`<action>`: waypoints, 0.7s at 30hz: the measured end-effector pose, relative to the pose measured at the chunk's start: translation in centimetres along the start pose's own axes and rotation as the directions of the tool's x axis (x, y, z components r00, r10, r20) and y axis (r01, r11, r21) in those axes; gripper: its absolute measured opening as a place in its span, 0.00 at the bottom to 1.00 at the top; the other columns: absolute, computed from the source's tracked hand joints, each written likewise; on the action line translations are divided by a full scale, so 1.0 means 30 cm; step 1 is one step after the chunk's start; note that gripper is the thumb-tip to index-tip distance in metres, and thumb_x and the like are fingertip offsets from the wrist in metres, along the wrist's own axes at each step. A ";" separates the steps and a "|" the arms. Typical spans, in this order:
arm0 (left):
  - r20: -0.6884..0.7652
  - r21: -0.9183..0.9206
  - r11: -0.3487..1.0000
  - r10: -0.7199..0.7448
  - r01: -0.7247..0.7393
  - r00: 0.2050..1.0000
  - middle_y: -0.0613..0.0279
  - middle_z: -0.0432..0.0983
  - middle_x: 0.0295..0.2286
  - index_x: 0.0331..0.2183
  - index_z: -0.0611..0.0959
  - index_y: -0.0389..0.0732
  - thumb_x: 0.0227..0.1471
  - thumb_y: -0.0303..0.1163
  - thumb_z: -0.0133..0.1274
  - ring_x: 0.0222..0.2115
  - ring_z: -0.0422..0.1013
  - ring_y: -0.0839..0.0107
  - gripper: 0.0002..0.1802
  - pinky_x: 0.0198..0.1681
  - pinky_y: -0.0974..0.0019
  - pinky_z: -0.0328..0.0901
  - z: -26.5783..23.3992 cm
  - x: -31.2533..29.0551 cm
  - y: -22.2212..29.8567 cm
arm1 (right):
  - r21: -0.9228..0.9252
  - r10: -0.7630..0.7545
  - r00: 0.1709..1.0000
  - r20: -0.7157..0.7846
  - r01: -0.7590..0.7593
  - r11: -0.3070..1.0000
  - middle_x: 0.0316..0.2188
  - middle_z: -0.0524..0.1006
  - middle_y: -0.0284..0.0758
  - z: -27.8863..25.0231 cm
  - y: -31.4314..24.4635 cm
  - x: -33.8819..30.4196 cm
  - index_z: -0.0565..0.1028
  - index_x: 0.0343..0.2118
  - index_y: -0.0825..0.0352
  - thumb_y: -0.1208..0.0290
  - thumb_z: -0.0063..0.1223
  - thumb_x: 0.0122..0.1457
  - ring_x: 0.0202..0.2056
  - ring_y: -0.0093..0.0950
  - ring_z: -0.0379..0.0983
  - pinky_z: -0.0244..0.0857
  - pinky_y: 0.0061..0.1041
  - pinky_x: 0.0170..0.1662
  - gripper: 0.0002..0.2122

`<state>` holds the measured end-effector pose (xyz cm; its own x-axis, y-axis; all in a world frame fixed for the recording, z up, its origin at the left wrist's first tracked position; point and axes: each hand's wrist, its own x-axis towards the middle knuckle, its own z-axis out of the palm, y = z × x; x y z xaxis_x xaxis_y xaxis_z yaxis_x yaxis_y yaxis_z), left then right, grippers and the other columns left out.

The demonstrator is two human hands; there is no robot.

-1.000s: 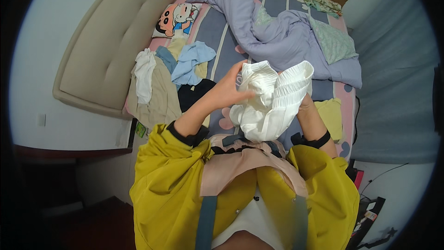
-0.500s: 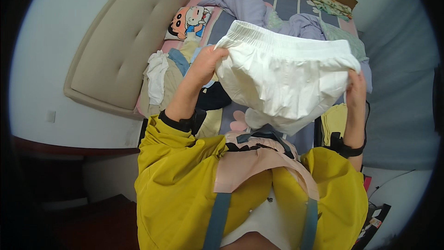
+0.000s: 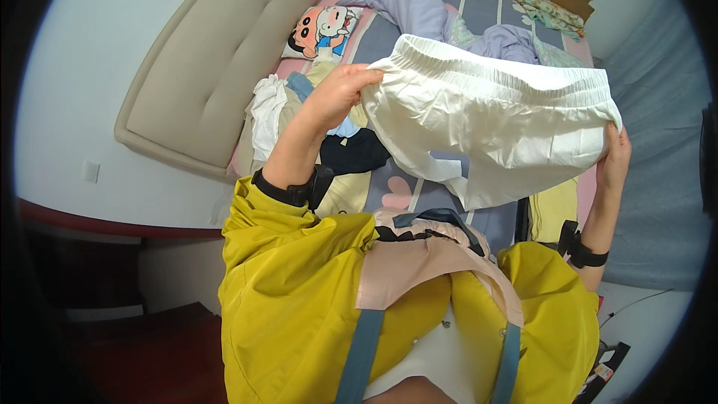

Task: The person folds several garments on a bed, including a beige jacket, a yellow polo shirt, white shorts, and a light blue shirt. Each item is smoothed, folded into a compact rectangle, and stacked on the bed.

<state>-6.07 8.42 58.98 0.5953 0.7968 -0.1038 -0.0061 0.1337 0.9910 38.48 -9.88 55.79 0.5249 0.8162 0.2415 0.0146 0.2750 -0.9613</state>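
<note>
A pair of white shorts [image 3: 486,120] with a gathered elastic waistband is stretched out in the air between my hands, above the bed. My left hand [image 3: 340,93] pinches the side of the shorts just below the waistband. At the opposite side, my right hand [image 3: 615,161] grips the fabric, its fingers partly behind the cloth. The waistband faces away from me and the legs hang toward me. Bedsheet shows through a gap at the leg openings.
Left of the shorts lies a heap of clothes, with a white garment [image 3: 267,114] and a black one [image 3: 355,153]. Folded yellow cloth [image 3: 553,208] rests at the right. Farther back are a cartoon pillow [image 3: 323,32], a lilac quilt [image 3: 407,7] and a folded patterned cloth [image 3: 550,12]. A padded headboard [image 3: 202,67] borders the left.
My hands have moved farther apart, the right one outward and slightly down. The shorts are pulled wider and flatter, with the leg opening now showing. The view has shifted slightly.
</note>
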 end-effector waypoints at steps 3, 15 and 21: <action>0.094 -0.028 0.997 -0.070 0.073 0.993 0.67 0.75 0.31 0.34 0.78 0.35 0.52 0.35 0.47 0.30 0.70 0.79 0.13 0.36 0.74 0.63 -0.004 -0.006 0.019 | -0.030 0.027 0.999 -0.046 -0.028 0.999 0.39 0.73 0.33 0.004 -0.007 0.005 0.70 0.44 0.73 0.70 0.45 0.58 0.39 0.20 0.69 0.61 0.18 0.43 0.14; 0.054 0.372 0.927 0.031 -0.049 0.998 0.69 0.71 0.28 0.37 0.76 0.32 0.49 0.31 0.44 0.29 0.64 0.82 0.14 0.34 0.76 0.60 0.061 -0.013 -0.057 | -0.067 0.123 0.988 0.097 -0.116 0.991 0.31 0.74 0.30 0.040 -0.066 -0.040 0.73 0.37 0.74 0.69 0.44 0.56 0.31 0.18 0.67 0.58 0.15 0.35 0.13; 0.087 0.621 0.781 -0.161 0.073 0.983 0.70 0.71 0.28 0.39 0.75 0.32 0.49 0.33 0.49 0.27 0.62 0.83 0.17 0.32 0.76 0.60 0.075 -0.021 -0.141 | -0.046 0.189 0.961 0.201 -0.183 0.982 0.27 0.72 0.29 0.080 -0.070 -0.053 0.73 0.30 0.72 0.71 0.42 0.56 0.28 0.17 0.65 0.58 0.16 0.32 0.10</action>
<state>-4.61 6.03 55.04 0.6561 0.7104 -0.2545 0.5375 -0.2031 0.8184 35.57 -10.54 57.74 0.3365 0.9385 0.0772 -0.0430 0.0972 -0.9943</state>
